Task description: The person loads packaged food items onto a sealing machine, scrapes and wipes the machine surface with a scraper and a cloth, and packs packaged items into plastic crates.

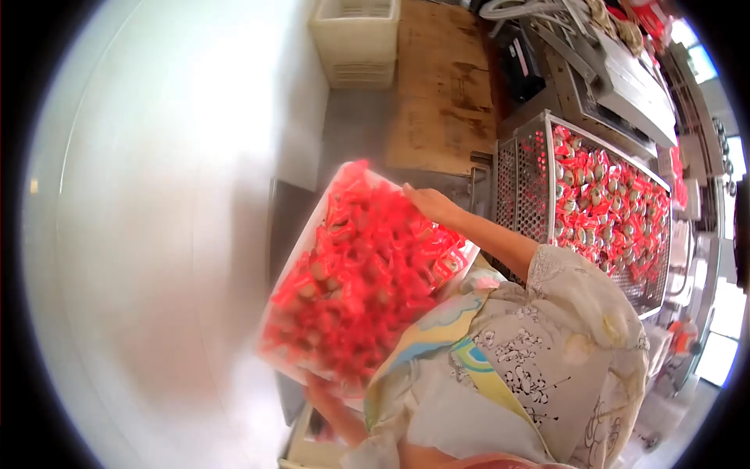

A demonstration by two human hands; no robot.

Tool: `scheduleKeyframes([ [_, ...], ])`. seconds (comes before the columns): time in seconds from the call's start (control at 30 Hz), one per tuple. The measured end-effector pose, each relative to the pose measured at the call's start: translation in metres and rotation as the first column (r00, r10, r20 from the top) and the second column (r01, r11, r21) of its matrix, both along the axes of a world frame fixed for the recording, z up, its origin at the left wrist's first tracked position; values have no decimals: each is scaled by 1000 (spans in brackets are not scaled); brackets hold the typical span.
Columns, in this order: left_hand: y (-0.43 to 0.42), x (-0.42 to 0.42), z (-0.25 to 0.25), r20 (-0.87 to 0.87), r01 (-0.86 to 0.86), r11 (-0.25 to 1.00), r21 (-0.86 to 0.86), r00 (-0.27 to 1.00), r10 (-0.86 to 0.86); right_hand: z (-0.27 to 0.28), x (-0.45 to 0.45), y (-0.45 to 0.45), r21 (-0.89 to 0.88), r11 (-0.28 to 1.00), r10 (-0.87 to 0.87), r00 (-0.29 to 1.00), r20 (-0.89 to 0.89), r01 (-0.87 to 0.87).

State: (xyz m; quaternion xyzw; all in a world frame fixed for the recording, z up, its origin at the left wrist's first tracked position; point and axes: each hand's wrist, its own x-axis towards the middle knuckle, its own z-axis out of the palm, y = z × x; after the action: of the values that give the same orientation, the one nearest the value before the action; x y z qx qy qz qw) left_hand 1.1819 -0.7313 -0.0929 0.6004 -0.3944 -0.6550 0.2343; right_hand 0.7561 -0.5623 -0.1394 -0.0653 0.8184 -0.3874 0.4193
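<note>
A white plastic crate full of small red packets is held in front of my body. The packets have round, brownish contents and are partly blurred. At the crate's upper corner, my right hand is closed over the rim. My left hand grips the lower edge; its fingers are blurred and partly hidden by the crate. The crate's near side meets my patterned apron.
To the right stands a perforated metal basket with more red packets. Beyond the crate are a brown wooden board and a cream crate. A white wall runs along the left. Metal equipment is at upper right.
</note>
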Motion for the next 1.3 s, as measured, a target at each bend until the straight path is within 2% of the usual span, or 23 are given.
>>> scheduleKeyframes([
  [0.13,-13,-94,15,70,96,995,18,993,-97,-20,-67,43,43,993,-109,994,16,108],
  [0.23,-25,-178,22,219,99,993,69,969,-112,-24,-128,69,11,971,-240,970,49,240],
  [0.33,-46,-237,-4,98,273,959,74,955,-279,-62,-186,94,-79,919,-388,922,-9,386],
  [0.4,-58,-271,-23,104,319,948,24,942,-319,-32,-218,108,-53,896,-441,898,13,441],
  [0.47,-57,-321,-20,154,384,923,-26,914,-375,-22,-248,122,-51,879,-475,879,-37,473],
  [0.5,-55,-359,-1,200,426,903,-50,890,-409,-15,-260,128,-89,862,-503,863,-35,499],
  [0.6,-75,-427,-11,261,589,782,-203,802,-537,-12,-302,145,-173,790,-595,803,20,589],
  [0.67,-90,-475,-17,262,647,715,-266,762,-593,-13,-328,150,-165,742,-653,756,44,650],
  [0.73,-103,-540,-4,277,671,703,-238,740,-612,-21,-361,152,-152,682,-721,693,24,715],
  [0.8,-125,-609,0,368,712,679,-180,689,-624,24,-399,136,-126,677,-733,679,-35,725],
  [0.83,-133,-642,-2,357,704,693,-157,695,-625,30,-420,129,-240,607,-764,640,87,757],
  [0.87,-141,-674,-4,345,695,706,-135,701,-624,41,-444,121,-234,584,-784,615,86,777],
  [0.93,-134,-735,5,171,606,787,-115,793,-585,37,-493,121,-283,608,-763,645,51,742],
  [0.97,-133,-767,12,118,600,790,-129,800,-588,40,-526,120,-269,614,-764,645,33,742],
  [1.0,-127,-803,98,208,624,769,-139,777,-594,77,-552,119,-216,586,-769,620,155,781],
  [1.03,-127,-819,107,194,636,759,-140,769,-609,83,-567,118,-179,577,-780,602,171,797],
  [1.07,-135,-831,113,244,644,758,-100,755,-609,82,-586,115,-185,638,-736,662,140,748],
  [1.13,-151,-868,103,274,655,754,-52,735,-620,98,-625,94,-232,609,-750,646,145,759],
  [1.2,-151,-908,105,290,600,797,-68,776,-560,91,-670,83,-225,612,-742,649,168,758],
  [1.23,-142,-880,103,290,533,843,-69,819,-495,88,-662,78,-217,651,-709,684,170,728],
  [1.3,-142,-931,108,293,477,879,5,840,-457,75,-728,66,-179,692,-641,709,294,700],
])
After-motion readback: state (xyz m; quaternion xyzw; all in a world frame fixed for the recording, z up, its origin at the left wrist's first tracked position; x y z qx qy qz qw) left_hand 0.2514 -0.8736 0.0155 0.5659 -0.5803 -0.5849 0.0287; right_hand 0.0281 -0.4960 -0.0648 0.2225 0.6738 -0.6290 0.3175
